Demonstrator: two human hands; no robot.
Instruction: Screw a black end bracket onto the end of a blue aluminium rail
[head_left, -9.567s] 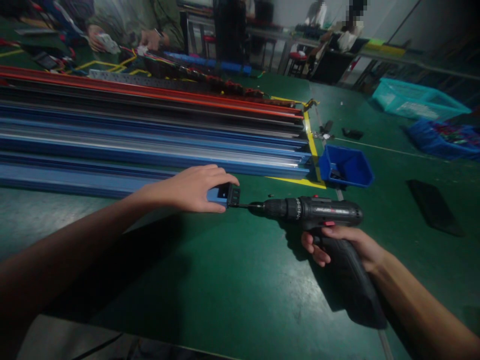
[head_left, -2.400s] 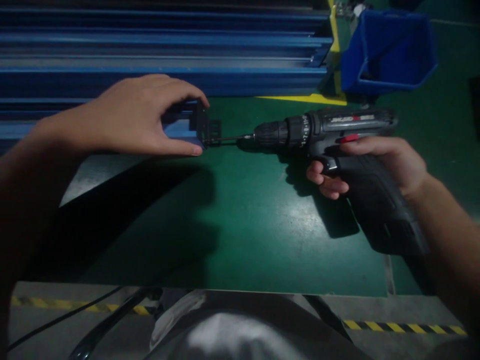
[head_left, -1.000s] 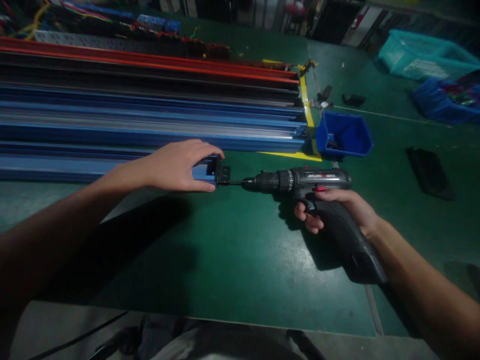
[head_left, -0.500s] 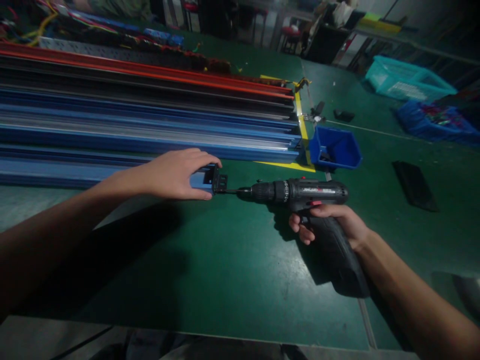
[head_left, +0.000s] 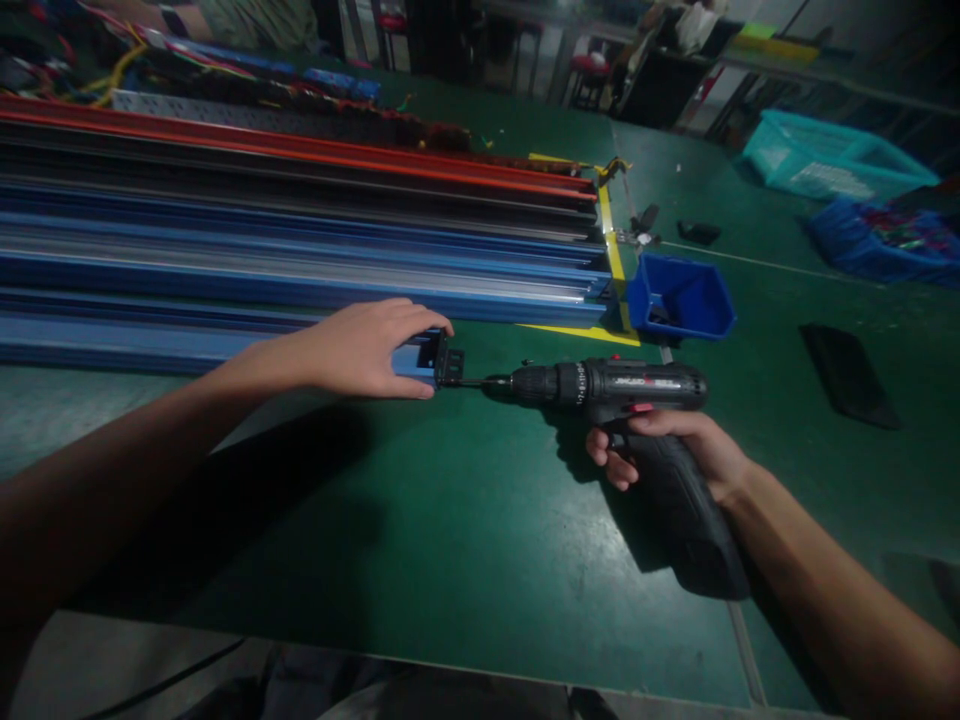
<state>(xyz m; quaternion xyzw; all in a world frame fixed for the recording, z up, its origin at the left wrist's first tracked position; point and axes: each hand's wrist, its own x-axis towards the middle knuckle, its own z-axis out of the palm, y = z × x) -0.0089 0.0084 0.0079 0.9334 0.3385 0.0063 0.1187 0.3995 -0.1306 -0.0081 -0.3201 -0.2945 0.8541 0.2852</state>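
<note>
My left hand (head_left: 367,350) wraps over the end of a long blue metal profile (head_left: 135,340), with thumb and fingers on either side. A black end cap (head_left: 448,362) sits at the profile's right end, against my fingertips. My right hand (head_left: 675,450) grips a black cordless drill (head_left: 637,385) by its handle, with fingers around the trigger area. The drill lies level and points left. Its thin bit meets the lower part of the end cap; the exact contact point is too small to make out.
Behind lie several blue, black and red profiles (head_left: 300,250). A blue bin (head_left: 682,300) stands near their ends, by yellow tape (head_left: 619,270). Farther right are a dark flat object (head_left: 847,375), a teal basket (head_left: 832,160) and a blue tray (head_left: 877,240). Another person's arm (head_left: 180,20) shows at top left.
The whole view has shifted slightly, so everything appears a little farther right. Both hands, the drill and the end cap keep the same positions relative to each other.
</note>
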